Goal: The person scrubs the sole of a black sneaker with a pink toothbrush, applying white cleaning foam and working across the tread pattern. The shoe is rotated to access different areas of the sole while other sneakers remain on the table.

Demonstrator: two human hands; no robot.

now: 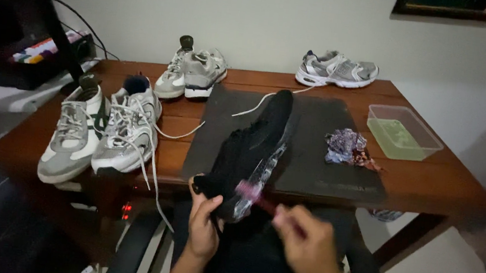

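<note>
At lower centre the left hand [203,229] is closed around the heel of a black sneaker [252,149]. The shoe's long axis runs up-right, its toe resting on the dark mat [323,168]. The right hand [306,246], blurred, is closed on a pink brush [252,194] held against the sole. At right, beyond a crumpled cloth [346,146], a clear plastic tub [404,132] is seen holding greenish liquid.

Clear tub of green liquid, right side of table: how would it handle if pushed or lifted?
The clear plastic tub looks thin-walled, so probably flexes when squeezed. Open-topped and holding liquid, it would likely slosh or spill if shoved. Low and wide, it seems unlikely to tip.
</note>
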